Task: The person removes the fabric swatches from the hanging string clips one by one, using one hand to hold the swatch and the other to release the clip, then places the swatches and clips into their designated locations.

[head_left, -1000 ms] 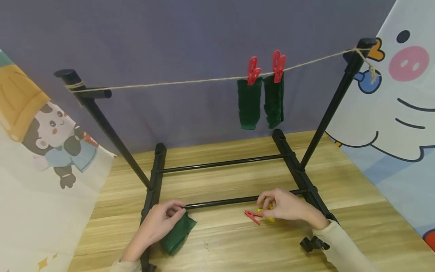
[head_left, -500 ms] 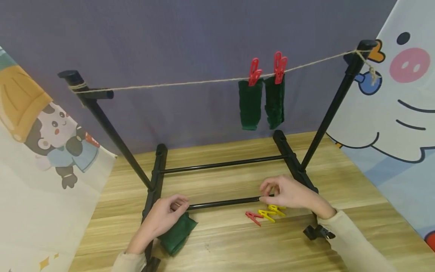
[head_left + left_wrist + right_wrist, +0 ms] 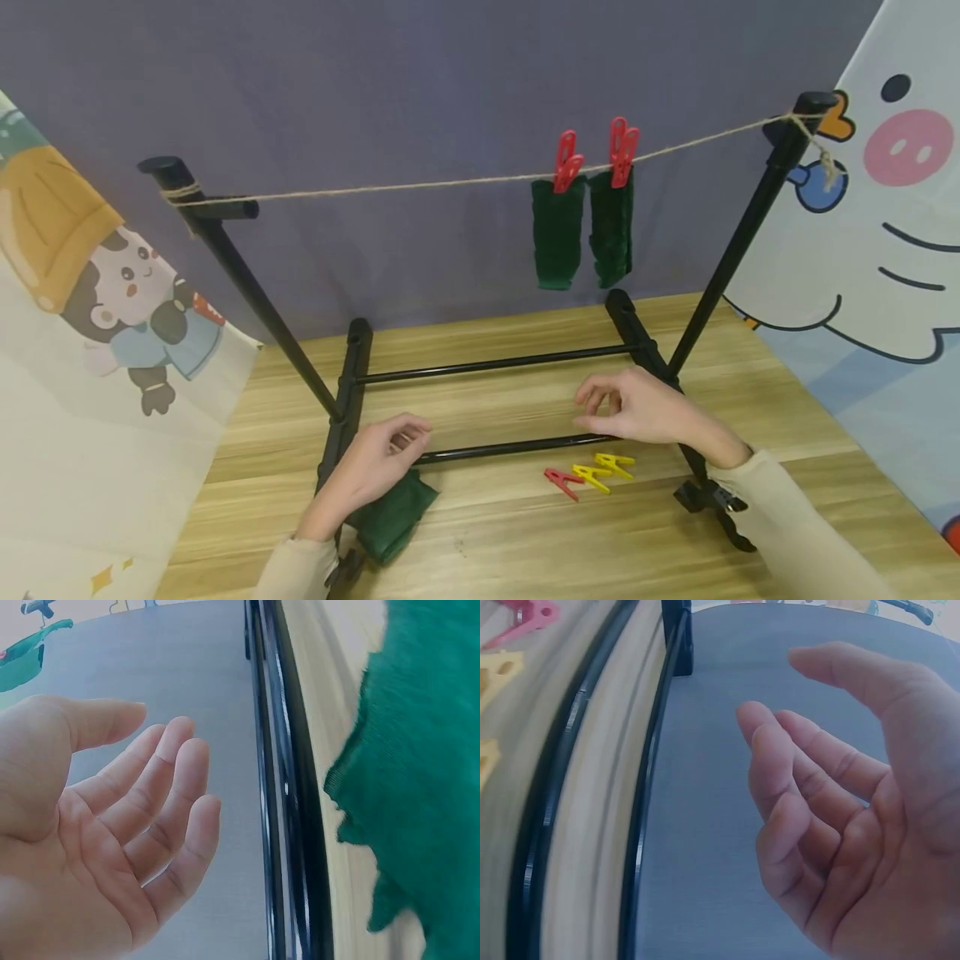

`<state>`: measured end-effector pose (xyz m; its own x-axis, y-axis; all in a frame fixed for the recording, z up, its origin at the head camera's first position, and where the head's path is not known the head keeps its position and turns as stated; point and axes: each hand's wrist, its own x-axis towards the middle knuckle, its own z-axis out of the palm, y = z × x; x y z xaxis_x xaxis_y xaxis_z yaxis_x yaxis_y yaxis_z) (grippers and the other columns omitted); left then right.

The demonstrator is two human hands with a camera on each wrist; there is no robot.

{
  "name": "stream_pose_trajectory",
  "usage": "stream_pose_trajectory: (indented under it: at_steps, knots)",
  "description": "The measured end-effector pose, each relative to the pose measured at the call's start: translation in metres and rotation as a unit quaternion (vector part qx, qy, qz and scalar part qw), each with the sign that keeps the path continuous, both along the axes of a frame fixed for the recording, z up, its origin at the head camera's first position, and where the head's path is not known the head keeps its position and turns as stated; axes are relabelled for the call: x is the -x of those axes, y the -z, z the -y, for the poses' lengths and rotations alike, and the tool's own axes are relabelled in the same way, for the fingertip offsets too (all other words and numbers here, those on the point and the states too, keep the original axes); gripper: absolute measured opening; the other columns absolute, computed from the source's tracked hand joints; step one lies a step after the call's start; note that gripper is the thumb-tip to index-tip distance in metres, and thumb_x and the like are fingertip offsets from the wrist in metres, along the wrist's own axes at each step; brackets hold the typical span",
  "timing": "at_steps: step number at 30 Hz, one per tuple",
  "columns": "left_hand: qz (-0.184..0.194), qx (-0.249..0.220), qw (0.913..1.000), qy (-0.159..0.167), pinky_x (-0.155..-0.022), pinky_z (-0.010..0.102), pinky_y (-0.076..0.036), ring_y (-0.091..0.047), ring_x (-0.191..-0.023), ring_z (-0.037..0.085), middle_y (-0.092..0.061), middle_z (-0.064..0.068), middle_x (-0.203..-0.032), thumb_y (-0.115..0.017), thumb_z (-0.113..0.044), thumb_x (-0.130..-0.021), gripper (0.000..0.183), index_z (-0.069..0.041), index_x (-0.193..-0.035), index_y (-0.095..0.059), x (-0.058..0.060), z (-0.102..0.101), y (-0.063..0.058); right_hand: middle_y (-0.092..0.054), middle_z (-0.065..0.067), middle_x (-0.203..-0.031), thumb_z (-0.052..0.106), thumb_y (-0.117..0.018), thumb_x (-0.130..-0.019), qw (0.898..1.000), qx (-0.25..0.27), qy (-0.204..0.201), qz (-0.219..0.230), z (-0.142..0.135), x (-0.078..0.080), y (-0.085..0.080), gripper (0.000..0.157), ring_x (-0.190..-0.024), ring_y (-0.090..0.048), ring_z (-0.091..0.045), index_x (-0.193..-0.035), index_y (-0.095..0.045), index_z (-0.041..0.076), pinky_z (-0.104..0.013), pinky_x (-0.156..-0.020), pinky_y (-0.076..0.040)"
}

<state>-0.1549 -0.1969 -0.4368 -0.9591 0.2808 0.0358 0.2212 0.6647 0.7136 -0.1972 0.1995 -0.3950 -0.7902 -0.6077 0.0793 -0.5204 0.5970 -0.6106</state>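
Observation:
My left hand [image 3: 381, 458] hovers over a folded dark green cloth [image 3: 393, 518] on the wooden table, its fingers loosely bent around nothing. The same cloth [image 3: 427, 765] fills the right side of the left wrist view, apart from the hand. My right hand [image 3: 637, 407] is held above the front crossbar with thumb and fingers spread and nothing between them. Just in front of it lie a red clothespin [image 3: 562, 482] and two yellow clothespins [image 3: 592, 477]. Two green cloth pieces [image 3: 558, 237] hang from a string [image 3: 420, 185], fastened by red clothespins [image 3: 567, 162].
A black rack [image 3: 258, 296] stands on the table [image 3: 487, 533], the string tied between its two posts. Its front crossbar [image 3: 495, 448] and rear crossbar [image 3: 487, 364] run low across the tabletop. A grey-blue backdrop rises behind, with cartoon-printed panels at both sides.
My right hand has lifted up and away from the clothespins, leaving them uncovered on the table. My left hand has risen slightly and shifted right above the folded cloth.

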Motion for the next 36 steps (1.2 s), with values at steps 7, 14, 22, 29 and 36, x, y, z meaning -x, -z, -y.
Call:
stream_pose_trajectory:
  at_steps: [7,14,22,29,36]
  knots:
    - [-0.005,-0.014,0.9999,0.007,-0.073,0.032,-0.051,-0.059,-0.085,0.005,-0.063,-0.018,-0.095,-0.057,-0.04,-0.096,0.016,-0.037,-0.11,-0.063,0.007,-0.012,-0.011,-0.066,0.017,-0.083,0.042,-0.071,-0.085,1.0,0.012,-0.009,-0.022,0.0,0.002,-0.019,0.023,-0.053,-0.057,-0.005,-0.102,-0.066,0.028,-0.026,-0.049,-0.048]
    - [-0.03,-0.032,0.9988,0.023,-0.071,0.03,-0.051,-0.06,-0.083,0.006,-0.063,-0.017,-0.095,-0.056,-0.042,-0.096,0.018,-0.036,-0.111,-0.064,0.013,-0.022,-0.019,-0.066,0.019,-0.084,0.041,-0.069,-0.087,0.998,0.009,-0.006,-0.058,0.002,0.003,-0.042,0.019,-0.062,-0.059,-0.002,-0.102,-0.066,0.029,-0.025,-0.056,-0.051]
    - [-0.045,-0.044,0.9974,0.034,-0.073,0.032,-0.051,-0.059,-0.084,0.006,-0.063,-0.016,-0.097,-0.055,-0.044,-0.096,0.019,-0.036,-0.111,-0.064,0.02,-0.034,-0.029,-0.066,0.017,-0.085,0.04,-0.07,-0.086,0.996,0.021,0.018,-0.079,0.004,0.003,-0.064,0.018,-0.061,-0.059,-0.003,-0.1,-0.067,0.029,-0.027,-0.055,-0.05]
    - [-0.058,-0.073,0.995,0.036,-0.07,0.032,-0.051,-0.061,-0.08,0.009,-0.064,-0.014,-0.095,-0.057,-0.041,-0.096,0.015,-0.036,-0.107,-0.064,0.028,-0.043,-0.04,-0.066,0.019,-0.086,0.037,-0.071,-0.086,0.993,0.021,0.03,-0.112,0.007,0.006,-0.081,0.015,-0.056,-0.056,-0.003,-0.099,-0.067,0.03,-0.026,-0.047,-0.045]
    - [-0.076,-0.091,0.9918,0.047,-0.07,0.031,-0.052,-0.062,-0.08,0.011,-0.066,-0.01,-0.095,-0.058,-0.038,-0.096,0.014,-0.034,-0.107,-0.065,0.033,-0.053,-0.052,-0.067,0.018,-0.088,0.038,-0.07,-0.088,0.989,0.032,0.031,-0.143,0.011,0.007,-0.096,0.021,-0.054,-0.055,-0.003,-0.106,-0.067,0.028,-0.026,-0.048,-0.045]
